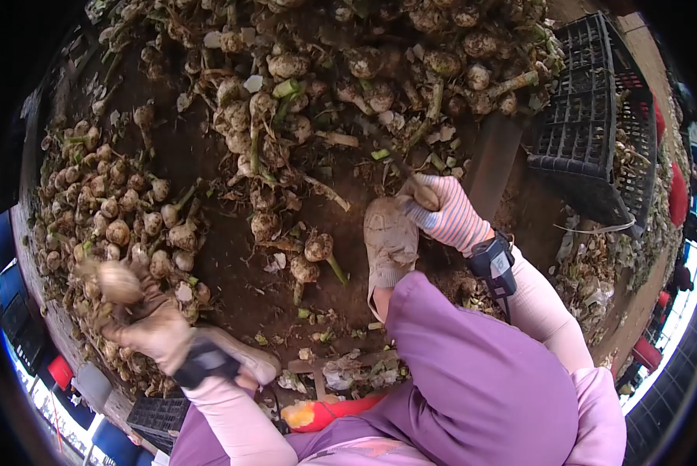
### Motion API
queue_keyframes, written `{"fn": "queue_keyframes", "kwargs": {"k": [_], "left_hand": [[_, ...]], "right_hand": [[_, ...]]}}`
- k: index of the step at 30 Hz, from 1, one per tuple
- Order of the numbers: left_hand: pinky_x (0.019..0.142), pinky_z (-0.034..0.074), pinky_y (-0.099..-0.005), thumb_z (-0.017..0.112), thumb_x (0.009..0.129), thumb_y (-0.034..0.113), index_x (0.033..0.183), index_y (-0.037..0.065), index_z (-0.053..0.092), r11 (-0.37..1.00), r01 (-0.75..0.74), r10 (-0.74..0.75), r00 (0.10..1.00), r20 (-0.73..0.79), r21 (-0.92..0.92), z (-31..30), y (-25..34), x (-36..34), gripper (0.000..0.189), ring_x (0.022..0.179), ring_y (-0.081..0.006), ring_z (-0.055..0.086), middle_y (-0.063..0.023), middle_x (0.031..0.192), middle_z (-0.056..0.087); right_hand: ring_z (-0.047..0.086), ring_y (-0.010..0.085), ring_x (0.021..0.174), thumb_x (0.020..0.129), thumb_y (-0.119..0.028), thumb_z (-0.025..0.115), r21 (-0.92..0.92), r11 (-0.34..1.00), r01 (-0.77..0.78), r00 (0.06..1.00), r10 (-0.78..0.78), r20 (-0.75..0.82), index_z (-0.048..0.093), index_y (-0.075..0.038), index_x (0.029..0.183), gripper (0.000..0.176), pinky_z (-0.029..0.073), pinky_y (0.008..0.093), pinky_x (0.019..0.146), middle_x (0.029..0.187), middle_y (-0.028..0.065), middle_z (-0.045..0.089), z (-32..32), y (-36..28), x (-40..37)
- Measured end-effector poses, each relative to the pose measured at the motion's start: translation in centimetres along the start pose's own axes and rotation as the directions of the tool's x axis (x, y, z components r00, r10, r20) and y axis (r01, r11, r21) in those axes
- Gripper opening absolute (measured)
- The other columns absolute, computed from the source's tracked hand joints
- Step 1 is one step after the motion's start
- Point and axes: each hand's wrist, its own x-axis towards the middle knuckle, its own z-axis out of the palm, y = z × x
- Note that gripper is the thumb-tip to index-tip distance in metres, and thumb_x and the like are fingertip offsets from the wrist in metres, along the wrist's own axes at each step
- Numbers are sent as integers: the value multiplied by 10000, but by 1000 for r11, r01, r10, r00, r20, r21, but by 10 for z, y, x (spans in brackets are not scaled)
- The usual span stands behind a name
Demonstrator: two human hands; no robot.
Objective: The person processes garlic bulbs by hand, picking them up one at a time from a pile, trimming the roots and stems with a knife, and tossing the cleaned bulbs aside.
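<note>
My left hand [150,326], in a soiled glove and smeared by motion, is out at the left over a heap of trimmed garlic bulbs [119,231]. At its fingertips is a blurred garlic bulb [120,281]. My right hand [451,216], in a striped glove, is closed around what looks like a knife [401,165]. Its narrow dark blade points up and left; the grip is mostly hidden by the fingers. Just left of that hand is my shoe [391,237]. Two loose bulbs with cut green stems, including one garlic bulb [319,247], lie between my hands.
A large pile of untrimmed garlic [286,66] with roots and stalks spreads across the far side. A black plastic crate [581,101] stands tilted at the right. Another dark crate [158,419] is at the lower left. Peelings and stem scraps [348,371] litter the ground near my feet.
</note>
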Motion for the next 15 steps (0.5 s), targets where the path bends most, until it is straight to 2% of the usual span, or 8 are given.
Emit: {"fn": "queue_keyframes", "kwargs": {"k": [2,3,5,6,7,12,14,15], "left_hand": [[809,517,-413,506,868,480,1082,-51,464,854,427,-479,868,-129,-298,-39,-3,16,574,912,-282,593,-115,924,600],[875,482,-407,526,857,468,1055,-13,501,812,566,-474,783,403,-144,-57,-28,8,520,970,-295,571,-116,932,605],[940,407,-412,567,798,532,1102,42,557,624,13,-483,793,372,781,-20,-61,-62,576,1079,-294,526,-160,1142,552],[978,360,-419,604,745,578,1156,58,560,338,-231,-576,716,395,912,-12,-81,-86,664,1151,-302,488,-187,1252,501],[995,333,-433,581,694,651,1242,48,494,-314,-681,-722,624,300,662,27,-77,-106,820,1165,-359,468,-190,1318,440],[1002,311,-493,673,661,570,1245,83,477,-381,-701,-774,599,207,603,14,-140,-119,786,1153,-365,476,-177,1330,420],[878,454,-437,751,664,303,1254,40,430,163,-477,-656,602,456,864,5,-131,-112,721,1005,-301,575,-190,1184,517],[878,454,-437,751,664,303,1254,40,430,158,-481,-654,603,456,862,5,-128,-110,721,1005,-301,575,-190,1184,517]], "right_hand": [[446,68,629,760,-194,665,187,981,49,997,-38,-62,602,-6,870,226,419,275,572,611,36,505,4,-5,3],[446,68,629,760,-194,665,193,980,55,997,-45,-56,602,-6,870,226,419,275,572,611,36,505,7,-9,5],[428,71,625,770,-196,667,100,992,71,997,-67,-47,597,-5,849,218,409,283,561,614,36,517,9,-16,8],[429,91,605,777,-194,658,135,990,34,999,-32,-20,595,-2,849,214,409,289,561,612,57,516,11,-21,8],[429,91,605,777,-194,658,128,991,32,999,-30,-16,595,-2,849,214,409,289,561,612,57,516,11,-22,7],[488,182,567,775,-217,639,-43,999,14,1000,-14,3,602,-6,860,231,431,307,578,629,128,531,8,-19,2],[513,213,567,772,-226,643,-90,996,3,1000,-3,-3,604,-10,863,238,435,317,579,637,138,542,5,-19,1],[540,250,596,760,-226,645,-153,988,34,999,-31,18,604,-17,873,241,443,328,586,656,143,554,3,-17,1]]}}
